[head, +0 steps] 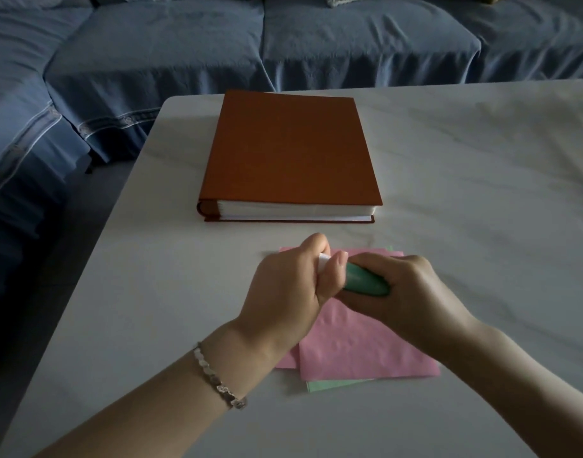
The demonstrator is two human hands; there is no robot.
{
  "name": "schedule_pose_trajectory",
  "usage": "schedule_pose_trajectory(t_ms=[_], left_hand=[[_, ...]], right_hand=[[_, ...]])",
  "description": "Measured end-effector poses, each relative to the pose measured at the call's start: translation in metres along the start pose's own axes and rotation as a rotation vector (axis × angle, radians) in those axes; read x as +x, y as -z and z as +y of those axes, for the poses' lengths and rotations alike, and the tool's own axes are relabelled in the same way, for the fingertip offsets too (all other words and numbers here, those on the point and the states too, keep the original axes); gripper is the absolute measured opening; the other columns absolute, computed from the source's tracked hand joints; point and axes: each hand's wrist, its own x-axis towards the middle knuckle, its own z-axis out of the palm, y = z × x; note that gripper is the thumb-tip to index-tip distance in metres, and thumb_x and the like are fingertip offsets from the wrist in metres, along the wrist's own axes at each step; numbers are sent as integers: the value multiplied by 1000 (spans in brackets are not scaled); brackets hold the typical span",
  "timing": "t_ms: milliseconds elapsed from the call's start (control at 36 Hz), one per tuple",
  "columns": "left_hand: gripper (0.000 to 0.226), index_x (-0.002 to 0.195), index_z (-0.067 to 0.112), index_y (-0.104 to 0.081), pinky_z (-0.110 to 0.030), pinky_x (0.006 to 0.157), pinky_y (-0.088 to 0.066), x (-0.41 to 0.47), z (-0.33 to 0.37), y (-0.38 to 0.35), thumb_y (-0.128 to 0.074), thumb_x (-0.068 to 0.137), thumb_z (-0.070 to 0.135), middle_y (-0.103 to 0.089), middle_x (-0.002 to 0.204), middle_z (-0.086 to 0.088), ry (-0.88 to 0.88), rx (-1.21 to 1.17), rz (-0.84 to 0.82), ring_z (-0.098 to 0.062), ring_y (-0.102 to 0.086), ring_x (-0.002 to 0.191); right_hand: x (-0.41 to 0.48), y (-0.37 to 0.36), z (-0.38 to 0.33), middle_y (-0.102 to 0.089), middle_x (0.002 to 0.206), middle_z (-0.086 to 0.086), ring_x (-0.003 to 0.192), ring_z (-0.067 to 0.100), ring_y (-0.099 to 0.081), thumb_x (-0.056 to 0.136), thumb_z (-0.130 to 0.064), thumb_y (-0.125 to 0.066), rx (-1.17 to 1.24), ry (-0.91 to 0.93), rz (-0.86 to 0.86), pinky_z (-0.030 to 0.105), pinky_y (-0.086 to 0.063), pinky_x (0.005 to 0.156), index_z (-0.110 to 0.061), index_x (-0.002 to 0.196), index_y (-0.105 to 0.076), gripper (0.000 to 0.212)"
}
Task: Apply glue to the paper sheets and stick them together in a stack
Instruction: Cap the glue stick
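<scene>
green glue stick (366, 284), roughly level, over loosely stacked pink and green sheets (366, 353)

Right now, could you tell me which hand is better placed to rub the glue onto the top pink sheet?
Probably the right hand: it grips the green body of the glue stick directly above the top pink sheet, while the left hand only pinches its white end.

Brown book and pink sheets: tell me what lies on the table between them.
Nothing: the head view shows only a bare strip of white table between the brown book and the far edge of the pink sheets.
</scene>
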Motion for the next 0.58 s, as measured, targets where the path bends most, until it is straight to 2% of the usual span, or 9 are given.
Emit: schedule_pose_trajectory(t_ms=[111, 167, 222, 306, 361, 389, 444, 500, 583], left_hand=[[44, 69, 22, -34, -6, 38, -18, 3, 5, 12, -22, 96, 53, -25, 48, 14, -140, 55, -30, -6, -24, 37], [49, 68, 20, -39, -4, 42, -12, 6, 4, 18, -20, 96, 55, -27, 53, 15, -232, 122, -73, -7, -23, 43], [49, 69, 20, -39, -4, 43, -11, 8, 1, 21, -25, 93, 60, -25, 54, 14, -243, 149, -137, -7, -23, 43], [40, 71, 23, -33, -11, 40, -25, 8, -6, 20, -48, 85, 58, -32, 52, 12, -105, 47, -185, -7, -32, 42], [41, 70, 15, -40, -15, 44, -31, 9, -12, 20, -60, 82, 50, -43, 56, 8, 27, 3, -161, -12, -42, 50], [39, 70, 13, -44, -18, 46, -34, 11, -16, 21, -63, 81, 45, -47, 58, 5, 103, -9, -132, -13, -45, 52], [35, 65, 18, -41, -20, 46, -33, 16, -29, 27, -67, 80, 37, -46, 55, 6, 259, -9, -27, -11, -43, 50], [34, 64, 21, -41, -21, 48, -28, 21, -45, 36, -71, 79, 28, -45, 55, 11, 378, 72, 75, -7, -42, 50], [23, 73, 16, -52, -24, 51, -27, 26, -70, 51, -73, 78, 24, -49, 61, 14, 485, 226, 117, -14, -49, 60]], right_hand=[[-4, -5, 4, -53, 54, -2, 47, 6, -41, 71, -50, -61, 194, -65, -33, 15, -29, 43, -12, 67, -65, 39], [-6, -7, 5, -50, 51, -12, 44, 2, -37, 69, -50, -62, 335, -119, -79, 12, -27, 43, -22, 61, -61, 29], [-4, -9, 8, -50, 50, -18, 43, 0, -38, 68, -47, -64, 357, -124, -118, 10, -27, 44, -32, 61, -57, 18], [9, -8, 14, -53, 54, -19, 46, 1, -42, 68, -35, -75, 303, -142, -96, 9, -29, 45, -35, 64, -56, 19], [20, -12, 18, -55, 57, -21, 50, -1, -47, 71, -28, -78, 224, -186, -100, 8, -33, 48, -35, 72, -57, 22], [26, -15, 21, -56, 61, -23, 54, -3, -50, 73, -28, -76, 153, -221, -130, 6, -35, 51, -35, 82, -58, 22], [34, -24, 27, -58, 78, -20, 65, -5, -54, 77, -30, -72, 24, -305, -232, 4, -40, 60, -31, 111, -55, 38], [39, -32, 34, -64, 94, -9, 75, 3, -58, 81, -30, -69, -52, -376, -335, 12, -47, 71, -22, 126, -49, 50], [47, -41, 34, -68, 106, 0, 89, 13, -63, 85, -28, -65, -138, -392, -385, 29, -53, 83, -18, 126, -52, 44]])
